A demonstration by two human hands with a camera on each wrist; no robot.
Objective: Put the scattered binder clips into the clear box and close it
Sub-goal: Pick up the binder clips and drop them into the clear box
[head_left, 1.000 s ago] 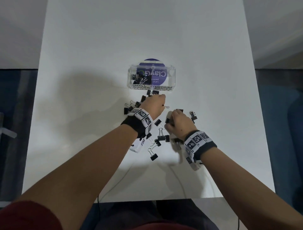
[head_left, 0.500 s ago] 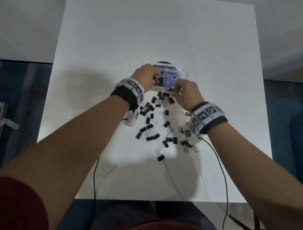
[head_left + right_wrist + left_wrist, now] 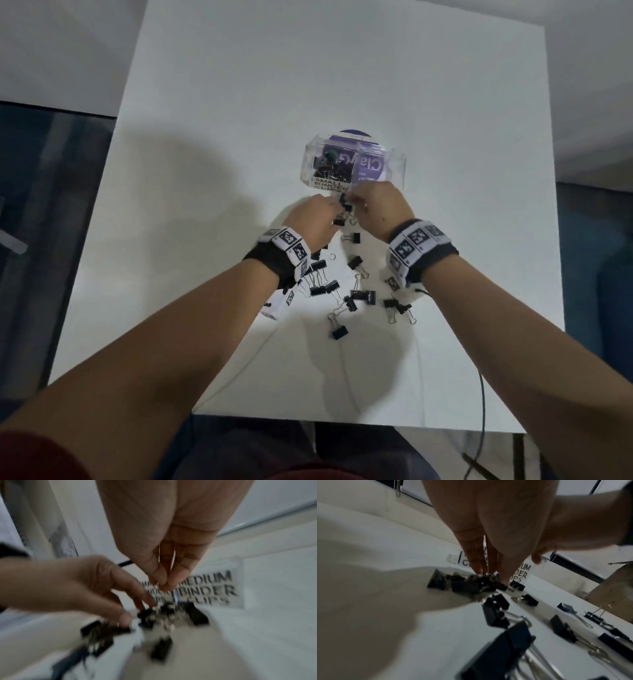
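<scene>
The clear box (image 3: 394, 168) stands open at mid table, with black clips in its left compartment; its label (image 3: 223, 586) faces me. Several black binder clips (image 3: 359, 296) lie scattered between the box and me. My left hand (image 3: 317, 219) reaches down onto a cluster of clips (image 3: 471, 584) just in front of the box, thumb and fingers (image 3: 150, 601) closing round some of them. Beside it, my right hand (image 3: 375, 205) hovers over the same pile with its fingertips (image 3: 163, 584) pinched together. A wire clip handle (image 3: 553, 555) sticks out under that hand.
The white table (image 3: 239, 137) extends bare to the left and beyond the box. Thin cables (image 3: 483, 404) run from my wrists over its near edge. A wooden object (image 3: 611, 585) shows at the right in the left wrist view.
Both hands were at the box's top half a second ago. They have since drawn back toward me and dropped onto the clips just in front of the box.
</scene>
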